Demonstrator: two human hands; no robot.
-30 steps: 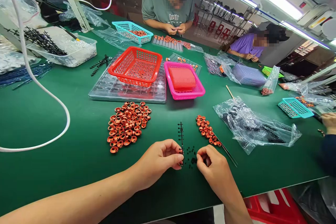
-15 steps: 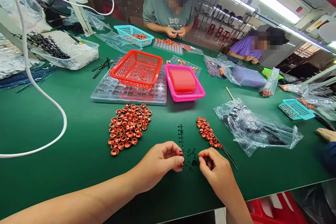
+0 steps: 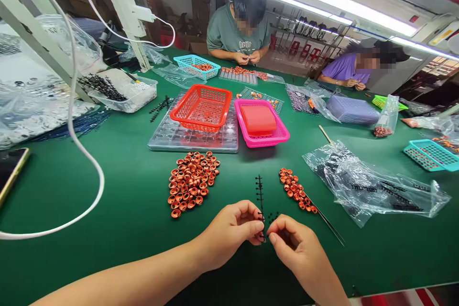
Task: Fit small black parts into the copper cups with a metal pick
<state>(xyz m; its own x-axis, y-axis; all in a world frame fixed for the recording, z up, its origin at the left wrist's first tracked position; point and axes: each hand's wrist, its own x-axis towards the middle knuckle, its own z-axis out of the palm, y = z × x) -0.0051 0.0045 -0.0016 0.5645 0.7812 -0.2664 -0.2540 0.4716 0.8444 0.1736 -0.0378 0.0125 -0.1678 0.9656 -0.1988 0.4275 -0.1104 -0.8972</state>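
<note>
My left hand [image 3: 233, 232] pinches a thin black plastic strip [image 3: 260, 193] with short side stubs, held upright near its lower end. Close beside it, my right hand [image 3: 303, 251] has thumb and index finger pressed together at the strip's lower end; whatever lies between those fingertips is too small to make out. Small loose black bits [image 3: 274, 216] lie on the table, partly hidden behind my right fingers. To the left sits a big pile of copper-coloured ring-like cups [image 3: 193, 181]. A smaller group of the same cups [image 3: 294, 186] is at the right, with metal tweezers [image 3: 330, 224] against it.
Behind the piles, a red basket [image 3: 202, 105] stands on clear trays [image 3: 158, 141] beside a pink basket [image 3: 263, 141]. A plastic bag of black strips [image 3: 373, 189] lies right. A white cable [image 3: 91, 153] loops at left, near a phone [image 3: 12, 169]. Two people work across the table.
My right hand has come in from the right to the strip's lower end. The whole view has shifted, bringing a phone into sight at the left edge.
</note>
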